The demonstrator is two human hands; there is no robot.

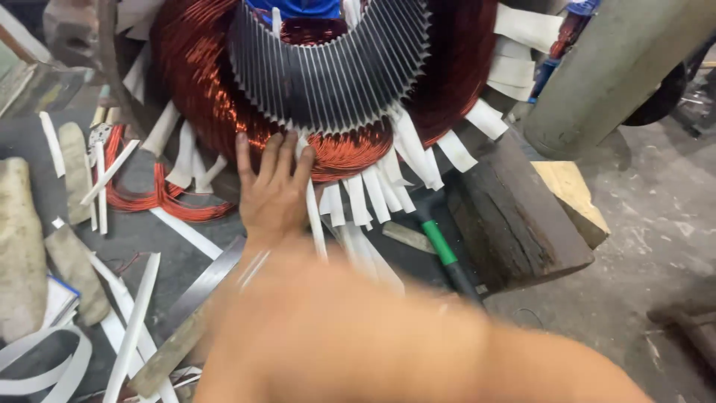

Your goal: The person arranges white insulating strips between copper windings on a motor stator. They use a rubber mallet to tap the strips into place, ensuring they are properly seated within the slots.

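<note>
My right hand (274, 195) reaches forward with its fingers spread and its fingertips pressed flat against the lower copper winding (350, 153) of a large motor stator (328, 75). The hand holds nothing. The stator has a grey slotted steel core, shiny red-brown copper coils around it and white insulation paper strips (373, 194) sticking out from the slots. My forearm (358, 336) fills the lower middle, blurred. My left hand is not in view.
A green-handled tool (440, 242) lies under the stator beside a dark wooden block (522, 216). A loose copper wire bundle (160, 195), white paper strips (134, 321), a metal strip (205, 287) and cloth (19, 246) litter the left. A grey cylinder (611, 67) stands at the right.
</note>
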